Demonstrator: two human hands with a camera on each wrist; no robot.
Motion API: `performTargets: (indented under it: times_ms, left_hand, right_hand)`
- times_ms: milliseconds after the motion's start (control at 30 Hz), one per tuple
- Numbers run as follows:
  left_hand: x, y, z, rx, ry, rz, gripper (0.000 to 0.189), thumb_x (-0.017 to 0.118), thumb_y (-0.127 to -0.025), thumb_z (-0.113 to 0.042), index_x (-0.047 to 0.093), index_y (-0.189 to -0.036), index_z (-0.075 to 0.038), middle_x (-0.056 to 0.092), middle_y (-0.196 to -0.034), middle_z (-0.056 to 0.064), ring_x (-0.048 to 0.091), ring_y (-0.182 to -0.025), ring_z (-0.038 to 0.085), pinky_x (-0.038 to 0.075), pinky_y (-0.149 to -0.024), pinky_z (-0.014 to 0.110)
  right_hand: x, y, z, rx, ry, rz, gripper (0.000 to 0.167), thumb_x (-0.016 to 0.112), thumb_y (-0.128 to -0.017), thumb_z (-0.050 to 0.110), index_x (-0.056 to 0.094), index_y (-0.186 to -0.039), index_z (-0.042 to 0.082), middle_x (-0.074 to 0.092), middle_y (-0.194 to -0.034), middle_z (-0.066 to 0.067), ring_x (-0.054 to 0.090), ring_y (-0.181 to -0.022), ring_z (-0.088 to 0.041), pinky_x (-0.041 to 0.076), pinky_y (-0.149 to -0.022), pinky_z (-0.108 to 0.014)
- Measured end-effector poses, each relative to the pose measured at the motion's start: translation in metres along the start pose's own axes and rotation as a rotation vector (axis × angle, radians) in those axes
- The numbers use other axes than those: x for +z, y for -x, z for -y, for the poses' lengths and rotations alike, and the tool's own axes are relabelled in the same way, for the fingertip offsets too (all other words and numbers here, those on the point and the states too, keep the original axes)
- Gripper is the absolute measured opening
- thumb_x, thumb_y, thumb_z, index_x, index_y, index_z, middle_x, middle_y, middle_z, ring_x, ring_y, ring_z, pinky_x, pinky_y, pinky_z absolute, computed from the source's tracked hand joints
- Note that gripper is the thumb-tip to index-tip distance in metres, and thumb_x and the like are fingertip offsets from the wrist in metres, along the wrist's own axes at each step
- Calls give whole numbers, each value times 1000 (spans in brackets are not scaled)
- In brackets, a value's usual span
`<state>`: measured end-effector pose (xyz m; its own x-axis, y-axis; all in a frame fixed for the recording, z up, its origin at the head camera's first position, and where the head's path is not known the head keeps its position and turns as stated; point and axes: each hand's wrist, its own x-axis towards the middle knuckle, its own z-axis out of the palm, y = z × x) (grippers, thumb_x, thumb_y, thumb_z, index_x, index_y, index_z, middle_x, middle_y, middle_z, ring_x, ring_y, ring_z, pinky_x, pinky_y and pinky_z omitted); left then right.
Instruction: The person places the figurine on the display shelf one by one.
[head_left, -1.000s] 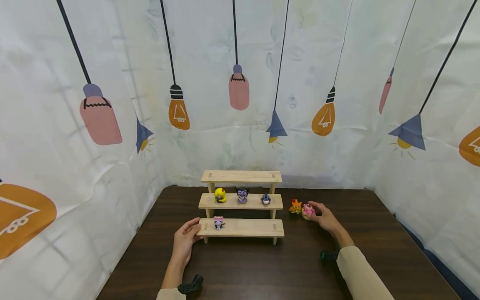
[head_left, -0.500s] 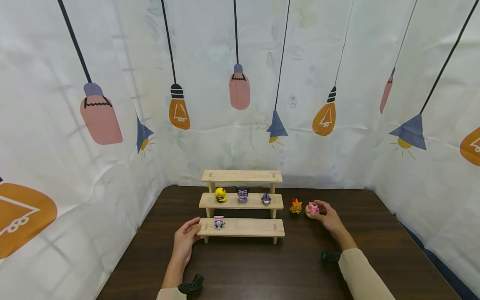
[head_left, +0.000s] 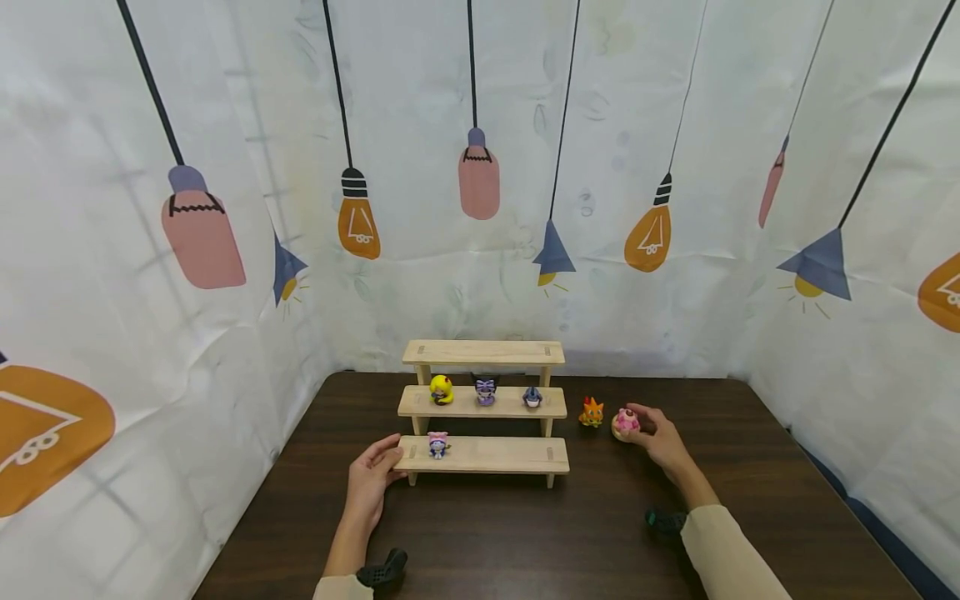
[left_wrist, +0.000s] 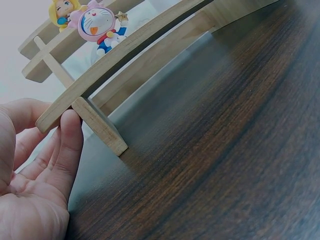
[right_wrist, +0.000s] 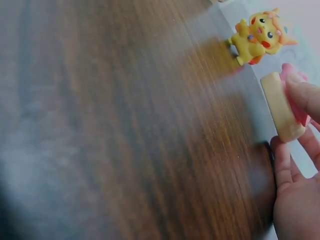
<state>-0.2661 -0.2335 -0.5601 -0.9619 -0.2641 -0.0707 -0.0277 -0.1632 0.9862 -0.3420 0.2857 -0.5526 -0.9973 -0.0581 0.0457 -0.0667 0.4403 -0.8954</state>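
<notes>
At the left end of a three-tier wooden display stand (head_left: 487, 454), my left hand (head_left: 367, 485) grips the lowest shelf board. In the left wrist view its thumb lies over the board (left_wrist: 75, 97) and the fingers are underneath. My right hand (head_left: 663, 444) pinches a pink toy figurine (head_left: 626, 421) with a round cream base (right_wrist: 281, 112). Just left of that stands an orange and yellow Pikachu-like figurine (head_left: 592, 412), untouched. A pink-hooded, Doraemon-like figurine (head_left: 438, 446) stands on the lowest shelf, near my left hand.
The middle shelf (head_left: 462, 412) carries a yellow-haired figurine (head_left: 441, 390), a dark-eared purple one (head_left: 485, 392) and a small blue one (head_left: 532, 397). Above it is the top shelf (head_left: 483, 353). The dark wooden table (head_left: 525, 542) is enclosed by lamp-printed white cloth (head_left: 420, 300).
My right hand has shifted slightly right with the pink figurine, so a wider gap separates it from the orange figurine. The left hand and the stand have stayed put.
</notes>
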Motion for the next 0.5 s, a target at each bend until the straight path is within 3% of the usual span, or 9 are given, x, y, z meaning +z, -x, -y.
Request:
performTargets:
  times_ms: [267,500]
  left_hand:
    - [0,0,1,15,-4,-6,46,65,-101,-12,54,-142,5,72,-105,-2,68,-83,10,61,-71,26]
    - [0,1,-1,1,-7,3,47,64,-102,-14,54,-144,3,72,-108,-1,68,-84,9,61,-73,25]
  right_hand:
    - [2,12,4,-5,46,-13,64,75,-95,25,49,-150,6,39,-151,-25,56,-120,-41,53,-84,-26]
    - [3,20,7,25,25,-28,64,75,-95,29,48,-151,9,40,-152,-21,54,-126,-45,58,-94,-41]
